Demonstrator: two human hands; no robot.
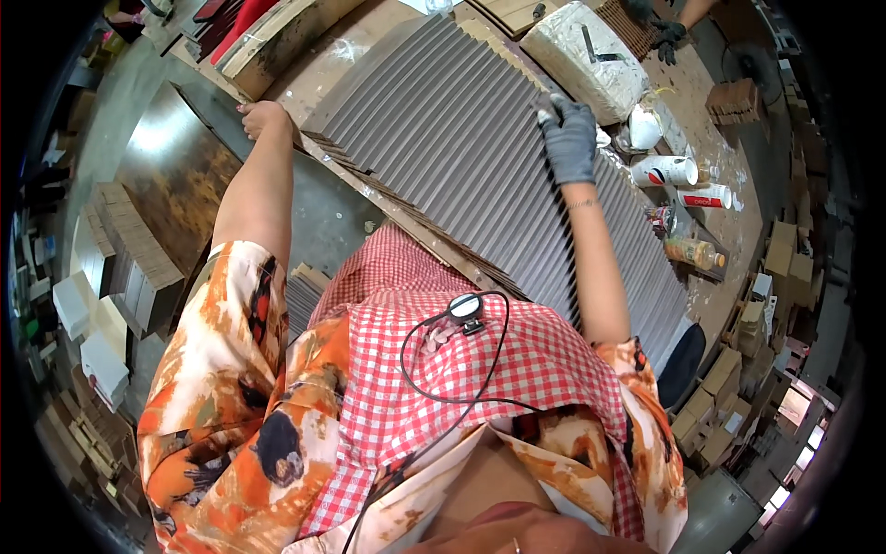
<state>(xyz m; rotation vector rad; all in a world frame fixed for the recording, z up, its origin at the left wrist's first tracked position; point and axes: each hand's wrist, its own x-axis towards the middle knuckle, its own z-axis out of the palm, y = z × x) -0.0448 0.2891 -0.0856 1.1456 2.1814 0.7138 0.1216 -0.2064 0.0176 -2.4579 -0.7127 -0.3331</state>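
Ridged grey cardboard sheets (461,148) under gloved right hand (568,138)

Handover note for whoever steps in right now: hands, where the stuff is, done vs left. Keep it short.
Left hand: bare, gripping the near-left edge of the fanned grey sheets.
Right hand: grey glove, pressed flat on top of the sheets, holding nothing.
Sheets lie overlapped in a long row across the worktable. White cups and a bottle stand to the right; a white sack sits beyond.
Done: sheets fanned out. Left: cannot tell from this view.
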